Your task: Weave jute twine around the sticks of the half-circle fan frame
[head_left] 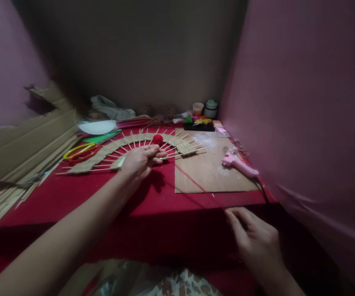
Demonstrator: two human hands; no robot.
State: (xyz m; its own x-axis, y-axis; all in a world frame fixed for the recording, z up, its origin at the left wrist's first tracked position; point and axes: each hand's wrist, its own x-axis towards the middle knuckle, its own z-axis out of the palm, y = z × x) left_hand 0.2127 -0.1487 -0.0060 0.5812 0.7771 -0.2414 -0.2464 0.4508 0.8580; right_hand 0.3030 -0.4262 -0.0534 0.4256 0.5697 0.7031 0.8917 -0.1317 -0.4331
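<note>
My left hand (142, 159) is closed, thumb and fingers around the lower side of a small red yarn ball (157, 139). A thin strand of red yarn (192, 181) stretches from near that hand down to the right. My right hand (253, 232) pinches the strand's other part between thumb and forefinger, in front of the table edge. Behind and beneath my left hand lies an arch of woven tan cord (120, 144) on thin sticks that fan outward. The left hand hides part of its inner side.
A brown board (192, 168) carries a pink glue gun (239, 162) with a dark cable. Yellow-and-red-handled scissors (81, 152) and a white plate (97, 127) lie left, beside cardboard (26, 144) and loose sticks (4, 201). A cup (197, 108) and jar (211, 108) stand at the back.
</note>
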